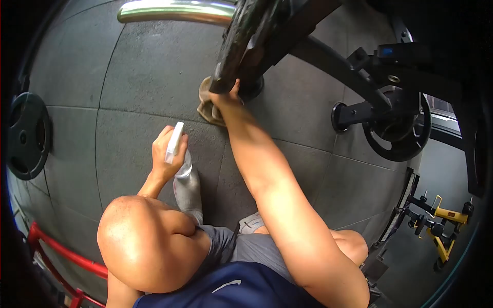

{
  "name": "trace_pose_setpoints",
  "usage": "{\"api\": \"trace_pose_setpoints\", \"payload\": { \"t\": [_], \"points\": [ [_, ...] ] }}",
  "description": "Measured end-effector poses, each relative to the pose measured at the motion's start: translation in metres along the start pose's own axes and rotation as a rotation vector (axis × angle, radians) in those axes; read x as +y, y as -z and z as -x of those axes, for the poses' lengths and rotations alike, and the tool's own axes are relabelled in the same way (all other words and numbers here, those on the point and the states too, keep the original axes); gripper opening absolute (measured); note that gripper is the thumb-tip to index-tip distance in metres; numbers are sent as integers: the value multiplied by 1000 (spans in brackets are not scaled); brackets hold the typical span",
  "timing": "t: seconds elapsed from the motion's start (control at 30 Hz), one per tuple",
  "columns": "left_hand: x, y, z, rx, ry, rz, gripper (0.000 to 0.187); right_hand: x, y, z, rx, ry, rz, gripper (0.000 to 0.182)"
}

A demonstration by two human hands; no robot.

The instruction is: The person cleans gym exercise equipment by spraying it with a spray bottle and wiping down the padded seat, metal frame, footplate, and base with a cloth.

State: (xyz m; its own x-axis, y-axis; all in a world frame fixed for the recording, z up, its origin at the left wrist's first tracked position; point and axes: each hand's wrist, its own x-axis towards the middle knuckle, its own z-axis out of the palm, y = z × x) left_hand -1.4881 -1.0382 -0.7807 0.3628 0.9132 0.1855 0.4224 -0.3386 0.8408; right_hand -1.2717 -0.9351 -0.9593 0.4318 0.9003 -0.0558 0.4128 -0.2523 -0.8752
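Note:
My left hand (pixel 160 149) is closed around a spray bottle (pixel 175 142) with a white trigger head and a clear body, held above the floor beside my left foot. Stretched forward, my right hand (pixel 227 98) is wrapped round the lower end of a black machine frame (pixel 232 64). A beige cloth (pixel 207 109) hangs from that hand, pressed against the frame. Some of the right fingers are hidden behind the bar and the cloth, and the hand is slightly blurred.
A shiny metal bar (pixel 174 11) juts left from the frame. Weight plates stand at the left (pixel 29 136) and on the machine at right (pixel 398 123). A red rail (pixel 67 251) runs at lower left; yellow-and-black equipment (pixel 447 226) stands at lower right. Dark rubber tiles (pixel 138 77) cover the floor.

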Motion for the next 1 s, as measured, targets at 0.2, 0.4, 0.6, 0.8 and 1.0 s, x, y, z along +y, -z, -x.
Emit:
{"api": "trace_pose_setpoints", "payload": {
  "t": [0.2, 0.4, 0.6, 0.8, 1.0],
  "points": [
    [1, -1, 2, -23, 8, 11, 7, -27, 3, -38, -28, -82, 255, 55],
    [-1, 0, -1, -77, 5, 1, 7, -53, 11, 20, 51, 54, 523, 59],
    [1, 0, -1, -134, -2, -3, 7, -33, 3, -42, -88, -90, 460, 63],
    [-1, 2, 0, -128, 1, 37, 7, -65, 23, 8, -226, -106, 641, 66],
    [4, -1, 3, -172, -27, 33, 10, 5, 5, -6, -133, 92, 497, 45]
  ]
}}
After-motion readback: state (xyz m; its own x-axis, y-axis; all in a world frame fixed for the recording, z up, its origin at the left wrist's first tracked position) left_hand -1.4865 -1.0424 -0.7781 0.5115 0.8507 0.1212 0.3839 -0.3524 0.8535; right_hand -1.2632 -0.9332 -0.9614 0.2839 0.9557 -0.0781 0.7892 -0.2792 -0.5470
